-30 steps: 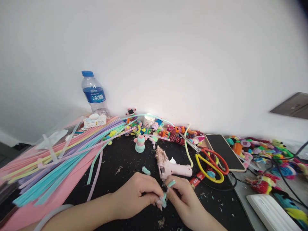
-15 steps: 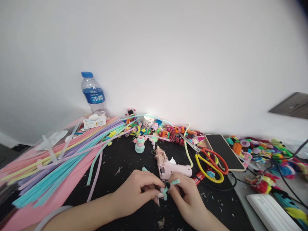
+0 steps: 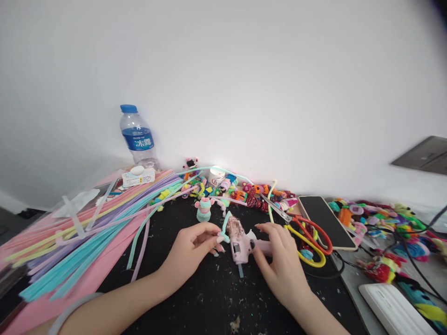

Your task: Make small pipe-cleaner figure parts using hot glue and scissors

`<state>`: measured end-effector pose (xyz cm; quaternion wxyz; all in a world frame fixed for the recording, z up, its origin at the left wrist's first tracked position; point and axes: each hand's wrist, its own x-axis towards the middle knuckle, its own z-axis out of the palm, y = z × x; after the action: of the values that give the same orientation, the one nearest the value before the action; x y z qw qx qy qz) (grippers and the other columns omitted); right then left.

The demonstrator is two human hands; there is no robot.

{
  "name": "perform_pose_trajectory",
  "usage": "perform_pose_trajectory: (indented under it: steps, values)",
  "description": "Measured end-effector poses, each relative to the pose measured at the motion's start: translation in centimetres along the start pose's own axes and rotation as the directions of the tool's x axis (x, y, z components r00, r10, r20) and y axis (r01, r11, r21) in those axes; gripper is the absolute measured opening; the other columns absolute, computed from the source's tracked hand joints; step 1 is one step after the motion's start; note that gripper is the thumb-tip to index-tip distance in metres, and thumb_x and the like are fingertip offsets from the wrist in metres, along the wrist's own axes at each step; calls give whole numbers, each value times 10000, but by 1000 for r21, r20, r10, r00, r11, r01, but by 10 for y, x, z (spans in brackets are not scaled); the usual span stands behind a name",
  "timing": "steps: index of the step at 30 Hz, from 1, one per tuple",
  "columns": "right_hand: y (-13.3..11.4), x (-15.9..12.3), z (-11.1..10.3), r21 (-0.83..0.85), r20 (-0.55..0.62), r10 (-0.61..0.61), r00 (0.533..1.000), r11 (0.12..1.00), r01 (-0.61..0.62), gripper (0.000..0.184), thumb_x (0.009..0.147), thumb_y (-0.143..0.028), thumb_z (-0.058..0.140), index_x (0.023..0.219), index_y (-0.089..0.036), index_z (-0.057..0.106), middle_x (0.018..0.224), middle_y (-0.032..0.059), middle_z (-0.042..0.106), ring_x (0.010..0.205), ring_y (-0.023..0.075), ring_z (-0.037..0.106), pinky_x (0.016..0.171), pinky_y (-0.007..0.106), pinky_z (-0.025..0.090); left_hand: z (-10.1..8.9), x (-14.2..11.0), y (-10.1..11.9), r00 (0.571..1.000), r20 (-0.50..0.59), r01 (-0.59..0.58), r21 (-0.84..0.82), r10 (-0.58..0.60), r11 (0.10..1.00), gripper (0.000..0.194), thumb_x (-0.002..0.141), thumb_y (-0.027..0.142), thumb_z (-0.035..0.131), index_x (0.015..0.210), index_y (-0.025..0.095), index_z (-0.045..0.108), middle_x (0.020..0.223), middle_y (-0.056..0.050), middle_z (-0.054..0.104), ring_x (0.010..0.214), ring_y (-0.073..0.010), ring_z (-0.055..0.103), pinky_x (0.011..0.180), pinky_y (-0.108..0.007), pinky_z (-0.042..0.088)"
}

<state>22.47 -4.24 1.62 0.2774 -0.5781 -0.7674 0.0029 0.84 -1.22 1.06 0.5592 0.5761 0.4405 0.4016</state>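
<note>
My left hand (image 3: 197, 246) pinches a short mint-green pipe cleaner (image 3: 226, 228), bent and angled upward beside the nozzle end of a pink glue gun (image 3: 240, 249). My right hand (image 3: 281, 258) is around the gun's handle, thumb on the near side and forefinger on the far side close to the white trigger. The gun lies on the black mat, its tip crusted with brownish glue and a clear glue stick (image 3: 240, 271) poking out of its back. Just beyond stands a small mint and pink pipe-cleaner figure (image 3: 204, 210) with round pink ears.
Bundles of pastel pipe cleaners (image 3: 94, 228) spread across the left. Scissors (image 3: 310, 237) with red and yellow handles lie right of the gun, by a phone (image 3: 324, 218). Colourful figures (image 3: 240, 193) line the wall, near a water bottle (image 3: 138, 139). A white device (image 3: 391, 307) sits at lower right.
My hands have moved apart. The right has let go of the mint piece and taken the glue gun's handle; the left has carried the piece forward to the nozzle. The gun has turned slightly.
</note>
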Motion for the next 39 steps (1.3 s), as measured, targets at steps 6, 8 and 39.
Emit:
perform_pose_trajectory:
  steps: [6,8,39]
  values:
    - [24,12,-20,-482,-151,239,959,829,-283,331,754,-115,449,1082,-140,480,1073,150,545,948,327,509,726,426,410,-3,3,-1,999,-46,-12,-23,11,1000,149,793,281,585,849,146,613,694,-20,657,651,-169,643,635,-287,536]
    - [38,11,-26,-572,-108,346,932,745,-343,294,749,-141,460,1040,-139,498,959,138,562,865,324,536,649,400,418,-3,4,-2,999,-50,-1,-29,-1,1000,147,790,278,590,840,142,618,685,-20,656,657,-169,643,637,-283,537]
    - [33,6,-33,18,96,332,938,942,-336,245,711,-322,534,589,-223,345,514,-59,361,491,126,397,453,216,303,-2,8,-5,998,6,56,-241,-56,969,116,800,266,586,844,162,557,774,-15,670,813,-196,683,669,-254,542]
